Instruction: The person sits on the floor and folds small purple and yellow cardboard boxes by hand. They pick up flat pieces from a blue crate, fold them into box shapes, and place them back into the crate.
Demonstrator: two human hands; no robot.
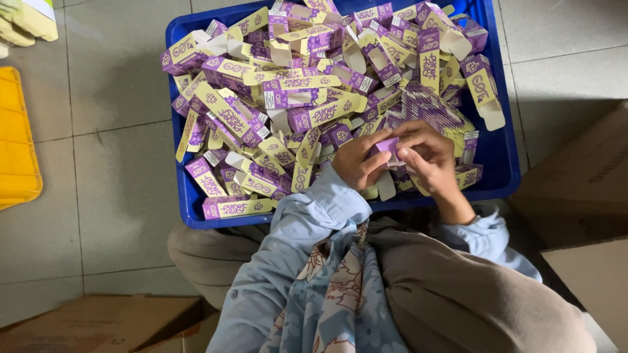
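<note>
Both hands worked one small purple carton [387, 146] over the blue plastic crate [504, 157]. Left hand [356, 160] and right hand [425, 160] fingers pinched it, flaps approx. half-formed. Crate was heaped w/ folded purple-and-yellow cartons [288, 98]; a flat stack [428, 108] lay unformed. Matte, creased card, rectangular.

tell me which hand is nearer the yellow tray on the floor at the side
Left. The left hand is over the blue crate, on the side toward the yellow tray. The right hand is just beyond it, farther from the tray; both hold a small purple carton.
</note>
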